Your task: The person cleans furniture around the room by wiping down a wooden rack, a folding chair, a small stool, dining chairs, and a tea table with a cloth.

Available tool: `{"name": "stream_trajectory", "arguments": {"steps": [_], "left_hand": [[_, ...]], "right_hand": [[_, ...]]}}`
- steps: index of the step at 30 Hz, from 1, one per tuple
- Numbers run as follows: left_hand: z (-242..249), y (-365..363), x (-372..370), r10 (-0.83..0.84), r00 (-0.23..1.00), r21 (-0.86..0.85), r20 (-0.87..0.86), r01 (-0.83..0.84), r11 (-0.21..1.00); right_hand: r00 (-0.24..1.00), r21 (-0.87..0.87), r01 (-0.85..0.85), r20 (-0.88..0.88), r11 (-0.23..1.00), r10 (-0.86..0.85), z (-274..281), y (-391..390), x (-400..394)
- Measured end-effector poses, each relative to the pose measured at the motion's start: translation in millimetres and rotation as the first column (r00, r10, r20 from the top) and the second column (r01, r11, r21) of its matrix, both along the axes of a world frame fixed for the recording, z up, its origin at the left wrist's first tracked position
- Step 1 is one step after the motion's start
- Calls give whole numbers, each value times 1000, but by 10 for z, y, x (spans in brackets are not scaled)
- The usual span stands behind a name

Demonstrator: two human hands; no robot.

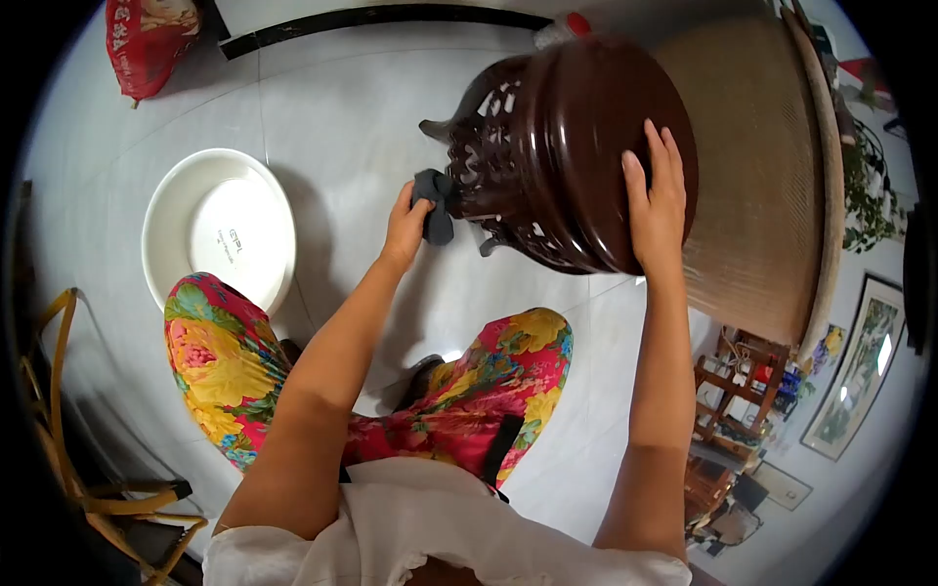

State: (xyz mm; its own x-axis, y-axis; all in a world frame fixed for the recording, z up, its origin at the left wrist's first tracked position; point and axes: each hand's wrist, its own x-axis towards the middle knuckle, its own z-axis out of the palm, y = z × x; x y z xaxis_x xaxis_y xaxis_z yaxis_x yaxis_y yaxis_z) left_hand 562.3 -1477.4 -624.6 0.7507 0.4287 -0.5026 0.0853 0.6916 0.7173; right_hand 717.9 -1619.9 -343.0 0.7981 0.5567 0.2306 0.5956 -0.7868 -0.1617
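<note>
A glossy dark-brown wooden stool (576, 156) with a round seat and carved openwork sides leans over in front of me, its curved feet pointing left. My left hand (405, 230) is closed around a dark grey cloth (440, 223), which is bunched up against the carved lower end of the stool. Across the round seat lies my right hand (657, 200), flat with its fingers stretched out and holding nothing.
A white basin (161, 210) stands on the tiled floor to the left. Behind it is a red bag (151, 49). A large brown panel (747, 186) rises right of the stool. At lower left is a yellow-framed chair (61, 391); shelves (733, 391) stand at right.
</note>
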Motion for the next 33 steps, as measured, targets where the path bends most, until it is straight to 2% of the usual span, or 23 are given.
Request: {"name": "stream_trajectory", "arguments": {"steps": [1,5,7,10,14,17,19,21,22,23,24,27,28,31,32,33], "left_hand": [[117,14,-15,30,999,13,-39,-30,999],[332,48,89,374,923,-18,-93,-377,926],[704,188,89,426,900,-10,-91,-428,904],[1003,382,90,471,879,9,77,-473,881],[1452,442,65,468,857,159,215,-504,849],[1489,326,47,403,858,346,319,-501,793],[1511,160,30,346,881,365,322,-453,813],[1340,-31,88,287,895,445,341,-423,790],[1272,-95,130,249,908,668,337,-417,616],[1200,-160,168,215,923,837,321,-382,392],[1095,-246,196,207,924,830,321,-380,409],[716,-388,253,218,948,750,233,-318,579],[630,-399,246,210,954,781,213,-296,549],[277,-370,167,150,988,765,25,-116,634],[98,-317,156,132,991,806,-29,-55,589],[78,-239,123,55,989,747,-138,67,661]], "right_hand": [[1000,9,4,9,1000,-4,1,45,-13],[993,40,118,21,992,-119,-109,387,-53],[986,100,165,-25,981,-163,-131,615,-33],[976,163,212,-82,964,-200,-161,967,84],[944,228,292,-224,929,-242,-109,1408,236],[843,127,271,-509,954,-172,210,1592,285],[799,185,77,-600,980,51,387,1441,338],[787,191,-209,-550,959,281,213,1124,597],[858,91,-356,-362,930,364,112,947,679],[873,-37,-471,-167,881,459,52,840,704],[889,-34,-454,-93,891,449,55,808,611],[913,-12,-403,64,915,403,-51,825,466],[913,-3,-399,93,917,398,-42,826,446],[914,65,-390,154,919,377,-34,838,430],[928,52,-369,76,928,365,45,846,415],[937,38,-350,-4,936,351,181,872,381]]}}
